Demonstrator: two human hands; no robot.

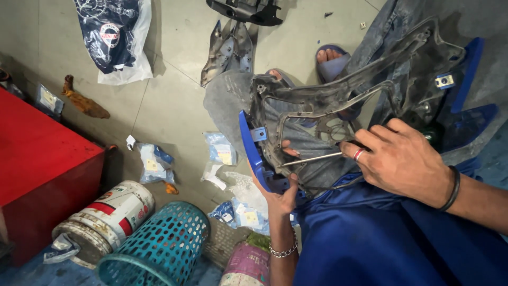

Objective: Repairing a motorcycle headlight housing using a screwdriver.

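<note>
A blue plastic body panel (460, 116) with a dusty grey inner side (338, 95) rests on my lap, inner side up. My left hand (280, 193) grips its lower left edge from beneath, thumb on the inside. My right hand (402, 159), with a ring and a black wristband, holds a screwdriver whose metal shaft (312, 158) points left at the panel's inner frame near my left thumb. A small metal clip (444, 80) sits on the panel's upper right.
On the tiled floor lie several small plastic parts bags (153, 164), a dark bag (114, 37), grey panel pieces (227, 50) and a brown rag (82, 100). A red box (37, 159), a tin can (108, 217) and a teal basket (159, 246) stand at lower left.
</note>
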